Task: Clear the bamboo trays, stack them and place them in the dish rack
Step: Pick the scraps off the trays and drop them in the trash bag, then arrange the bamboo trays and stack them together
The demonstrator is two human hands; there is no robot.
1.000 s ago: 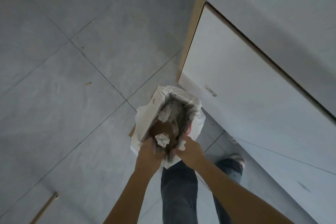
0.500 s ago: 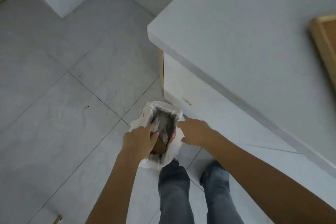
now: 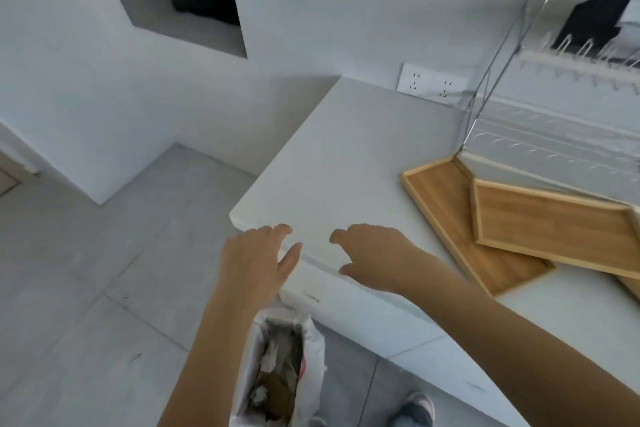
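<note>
Two bamboo trays lie on the white counter (image 3: 346, 163) at the right. The lower tray (image 3: 446, 204) is partly covered by the upper tray (image 3: 554, 222), which rests askew across it. Both look bare inside. A sliver of a third bamboo piece (image 3: 632, 288) shows at the right edge. Behind them stands a wire dish rack (image 3: 554, 121). My left hand (image 3: 256, 260) and my right hand (image 3: 377, 256) hover near the counter's front corner, fingers apart, holding nothing.
A bin lined with a white bag (image 3: 280, 378) full of rubbish stands on the tiled floor below my left arm, against the cabinet front. A wall socket (image 3: 429, 83) sits behind the counter. My shoe (image 3: 415, 407) is on the floor at the bottom.
My hands have left the rubbish bag and risen to counter height. The view has lifted from the floor to the counter, bringing the trays and dish rack into sight.
</note>
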